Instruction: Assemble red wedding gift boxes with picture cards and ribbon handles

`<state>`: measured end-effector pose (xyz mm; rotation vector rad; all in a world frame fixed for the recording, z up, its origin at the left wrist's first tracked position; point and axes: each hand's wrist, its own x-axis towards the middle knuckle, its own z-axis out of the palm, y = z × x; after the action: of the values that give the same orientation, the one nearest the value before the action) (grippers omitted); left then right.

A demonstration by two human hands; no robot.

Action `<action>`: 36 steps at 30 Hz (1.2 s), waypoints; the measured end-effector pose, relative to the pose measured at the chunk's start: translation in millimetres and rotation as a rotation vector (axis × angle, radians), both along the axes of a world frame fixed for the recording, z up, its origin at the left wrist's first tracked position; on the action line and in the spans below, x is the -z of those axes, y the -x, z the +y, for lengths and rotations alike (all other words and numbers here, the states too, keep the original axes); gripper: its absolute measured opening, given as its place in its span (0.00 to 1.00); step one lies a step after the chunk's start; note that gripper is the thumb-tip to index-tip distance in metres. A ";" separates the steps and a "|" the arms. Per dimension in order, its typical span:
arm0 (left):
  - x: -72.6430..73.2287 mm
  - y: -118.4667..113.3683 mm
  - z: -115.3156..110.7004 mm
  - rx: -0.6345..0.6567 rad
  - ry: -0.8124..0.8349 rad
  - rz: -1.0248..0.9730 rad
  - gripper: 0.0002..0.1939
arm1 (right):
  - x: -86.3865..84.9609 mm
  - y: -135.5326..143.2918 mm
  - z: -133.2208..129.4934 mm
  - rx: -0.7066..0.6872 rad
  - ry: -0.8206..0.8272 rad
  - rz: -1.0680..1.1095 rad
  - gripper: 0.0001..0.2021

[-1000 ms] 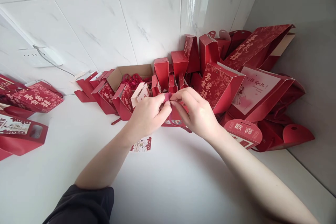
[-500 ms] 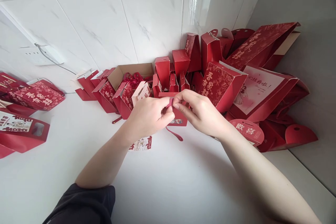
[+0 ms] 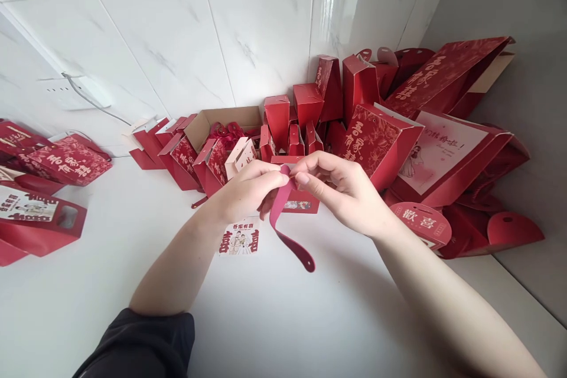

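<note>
My left hand [image 3: 252, 189] is closed, thumb and fingers pinching a red strap [image 3: 280, 204] near its top. The strap hangs down from the pinch and curls to a rounded end with a small hole. My right hand [image 3: 336, 186] meets it from the other side, its thumb and index fingertip pinched at the strap's upper end; a tiny part between the fingertips is too small to make out. Behind and below the hands stands a red gift box [image 3: 301, 202] with a printed picture strip. A printed card [image 3: 240, 238] lies on the white table under my left wrist.
An open cardboard box [image 3: 229, 115] of red straps sits against the tiled wall. Red gift boxes [image 3: 373, 139] crowd the back and right side. More boxes [image 3: 66, 159] stand at the far left near a wall socket [image 3: 73, 93] with a cable.
The strap has come round in front of the hands, its free end hanging nearer to me. My left hand has shifted slightly, uncovering more of the card. Both hands stay pinched together.
</note>
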<state>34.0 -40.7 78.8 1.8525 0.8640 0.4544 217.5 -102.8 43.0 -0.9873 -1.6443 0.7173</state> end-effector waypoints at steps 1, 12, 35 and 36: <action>0.2 0.3 0.2 0.012 0.020 -0.011 0.19 | 0.3 0.5 0.2 0.013 -0.007 -0.007 0.09; 1.6 0.9 1.3 0.086 0.065 -0.036 0.23 | 0.3 0.0 0.0 0.059 -0.090 -0.054 0.08; 2.1 -5.8 -7.6 -0.142 0.013 -0.062 0.17 | 5.5 0.8 2.6 0.117 -0.181 -0.039 0.04; 2.5 -5.6 -7.0 -0.137 0.007 -0.059 0.18 | 5.2 0.8 2.6 0.115 -0.184 -0.044 0.04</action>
<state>39.6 -47.7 76.3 1.7710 0.9543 0.5875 216.7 -100.2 37.8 -0.9620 -1.6446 0.4618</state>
